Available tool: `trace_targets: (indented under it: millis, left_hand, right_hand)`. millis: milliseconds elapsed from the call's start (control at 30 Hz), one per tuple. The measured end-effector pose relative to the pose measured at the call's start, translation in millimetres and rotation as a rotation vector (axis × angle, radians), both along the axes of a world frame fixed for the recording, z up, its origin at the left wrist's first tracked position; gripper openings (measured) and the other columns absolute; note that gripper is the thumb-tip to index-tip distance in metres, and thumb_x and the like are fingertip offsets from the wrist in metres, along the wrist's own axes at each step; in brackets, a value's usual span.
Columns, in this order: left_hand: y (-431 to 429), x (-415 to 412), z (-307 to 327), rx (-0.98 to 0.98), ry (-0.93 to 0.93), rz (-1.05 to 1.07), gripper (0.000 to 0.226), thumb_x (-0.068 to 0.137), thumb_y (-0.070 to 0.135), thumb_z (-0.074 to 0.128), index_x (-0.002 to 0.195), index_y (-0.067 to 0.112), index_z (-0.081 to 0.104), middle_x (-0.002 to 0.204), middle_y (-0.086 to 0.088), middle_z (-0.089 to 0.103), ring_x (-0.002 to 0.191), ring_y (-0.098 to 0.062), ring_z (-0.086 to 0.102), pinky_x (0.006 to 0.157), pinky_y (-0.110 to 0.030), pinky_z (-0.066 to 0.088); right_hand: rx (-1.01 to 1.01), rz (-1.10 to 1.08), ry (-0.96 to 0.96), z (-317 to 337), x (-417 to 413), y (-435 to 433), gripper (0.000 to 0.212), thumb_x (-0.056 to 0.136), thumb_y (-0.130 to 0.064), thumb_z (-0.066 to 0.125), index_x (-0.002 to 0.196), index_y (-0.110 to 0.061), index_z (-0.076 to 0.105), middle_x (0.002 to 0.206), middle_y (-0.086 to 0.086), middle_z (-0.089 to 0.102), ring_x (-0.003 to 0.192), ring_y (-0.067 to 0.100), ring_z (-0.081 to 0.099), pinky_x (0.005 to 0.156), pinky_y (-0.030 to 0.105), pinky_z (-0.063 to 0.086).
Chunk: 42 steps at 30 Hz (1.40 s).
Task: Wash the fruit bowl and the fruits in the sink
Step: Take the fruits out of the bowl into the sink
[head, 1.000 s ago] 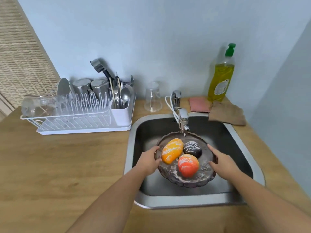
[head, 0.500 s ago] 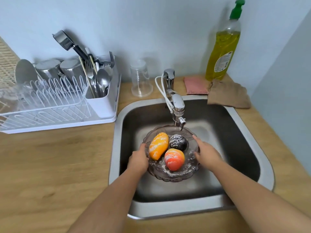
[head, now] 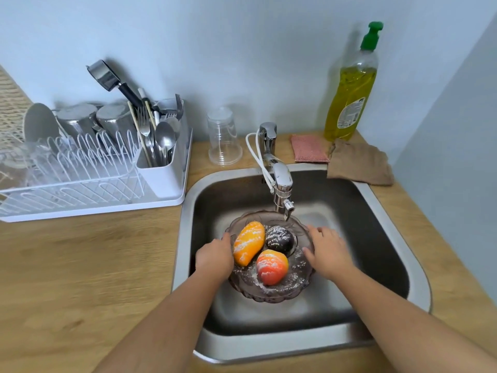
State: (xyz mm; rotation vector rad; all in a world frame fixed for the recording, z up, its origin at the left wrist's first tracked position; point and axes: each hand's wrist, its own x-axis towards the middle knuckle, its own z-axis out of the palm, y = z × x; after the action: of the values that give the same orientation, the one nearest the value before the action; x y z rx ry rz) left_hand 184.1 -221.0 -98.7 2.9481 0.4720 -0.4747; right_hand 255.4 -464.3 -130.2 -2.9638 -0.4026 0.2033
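A dark glass fruit bowl (head: 269, 294) with a scalloped rim sits low in the steel sink (head: 403, 238), just under the tap spout (head: 283, 200). Three fruits dusted with white powder lie in it: an orange oblong one (head: 247, 246), a dark round one (head: 279, 238) and a red-orange one (head: 271, 267). My left hand (head: 213, 261) grips the bowl's left rim. My right hand (head: 326, 251) holds the right rim with the fingers spread over its edge.
A white dish rack (head: 88, 173) with cups and cutlery stands on the wooden counter (head: 80, 278) at left. Behind the sink are an upturned clear cup (head: 224, 137), a pink sponge (head: 309, 148), a brown cloth (head: 360, 165) and a dish soap bottle (head: 352, 87).
The bowl has gone down deeper into the sink, held in both hands. My view has moved closer and tilted down.
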Motion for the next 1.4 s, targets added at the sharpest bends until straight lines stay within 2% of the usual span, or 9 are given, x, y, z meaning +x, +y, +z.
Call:
trace_targets:
  millis: [100,233,367,567,800,967,1167,1267,1400]
  left_hand:
    - [-4.6,11.2,10.2,0.031,-0.093,-0.037,0.039,0.094,0.033,0.049,0.13,0.019,0.041,0.111,-0.006,0.065,0.095,-0.027,0.065,0.064,-0.033,0.045]
    - [-5.1,22.6,5.3,-0.164,-0.13,-0.159,0.054,0.088,0.047,0.056,0.136,0.026,0.042,0.132,0.001,0.053,0.115,-0.022,0.056,0.088,-0.037,0.05]
    - [-14.4,14.9,-3.2,-0.366,-0.069,-0.295,0.064,0.077,0.059,0.066,0.132,0.032,0.046,0.124,0.006,0.054,0.115,-0.016,0.053,0.093,-0.037,0.047]
    - [-25.0,9.2,-13.2,-0.251,-0.013,-0.366,0.077,0.067,0.064,0.072,0.132,0.032,0.047,0.129,0.007,0.054,0.122,-0.015,0.046,0.096,-0.036,0.041]
    - [-35.4,9.9,-21.9,-0.306,-0.029,-0.263,0.064,0.06,0.056,0.078,0.11,0.029,0.049,0.108,0.006,0.062,0.095,-0.016,0.058,0.081,-0.038,0.054]
    - [-37.0,9.2,-21.8,-0.368,-0.047,-0.232,0.066,0.056,0.05,0.079,0.11,0.03,0.048,0.11,0.008,0.057,0.098,-0.015,0.055,0.081,-0.04,0.055]
    - [-41.2,23.2,2.6,-0.461,-0.193,-0.251,0.065,0.056,0.042,0.079,0.11,0.028,0.046,0.112,0.007,0.052,0.102,-0.014,0.05,0.083,-0.033,0.05]
    - [-46.6,45.4,20.0,-0.458,-0.272,-0.244,0.068,0.056,0.041,0.08,0.114,0.026,0.047,0.11,0.006,0.052,0.102,-0.013,0.051,0.086,-0.032,0.05]
    - [-65.6,81.6,25.6,-0.561,-0.348,-0.153,0.064,0.054,0.04,0.076,0.111,0.028,0.049,0.101,0.009,0.054,0.094,-0.014,0.058,0.072,-0.025,0.046]
  right_hand:
    - [0.024,0.069,-0.032,7.4,8.5,7.2,0.061,0.091,-0.043,0.05,0.145,-0.025,0.029,0.141,0.001,0.042,0.128,0.023,0.039,0.105,0.035,0.033]
    - [0.076,0.151,0.022,10.3,17.0,21.4,0.063,0.09,-0.039,0.053,0.146,-0.027,0.027,0.142,-0.002,0.043,0.127,0.022,0.039,0.106,0.036,0.034]
    - [0.037,0.234,0.081,7.1,22.9,28.6,0.072,0.085,-0.036,0.061,0.147,-0.03,0.025,0.149,-0.005,0.037,0.129,0.023,0.038,0.107,0.038,0.034]
    - [0.0,0.281,0.116,-0.9,27.0,37.2,0.082,0.079,-0.039,0.07,0.146,-0.035,0.024,0.151,-0.007,0.035,0.13,0.023,0.036,0.105,0.039,0.032]
    - [0.094,0.233,0.122,-2.2,26.5,39.7,0.077,0.072,-0.034,0.075,0.138,-0.031,0.034,0.137,-0.005,0.052,0.124,0.021,0.041,0.1,0.035,0.032]
    - [0.156,0.173,0.101,10.5,26.9,32.4,0.069,0.074,-0.035,0.075,0.131,-0.028,0.038,0.121,0.002,0.06,0.114,0.024,0.046,0.092,0.034,0.035]
    - [0.3,-0.009,0.078,37.2,26.9,4.5,0.074,0.07,-0.033,0.078,0.133,-0.035,0.039,0.117,0.005,0.056,0.113,0.024,0.052,0.097,0.036,0.043]
    - [0.377,-0.163,0.112,47.8,26.5,-16.0,0.074,0.07,-0.033,0.078,0.131,-0.039,0.037,0.111,0.005,0.053,0.099,0.025,0.058,0.084,0.035,0.049]
    - [0.391,-0.257,0.093,49.5,22.3,-40.2,0.072,0.07,-0.032,0.078,0.13,-0.035,0.038,0.114,0.0,0.063,0.101,0.024,0.061,0.079,0.034,0.05]
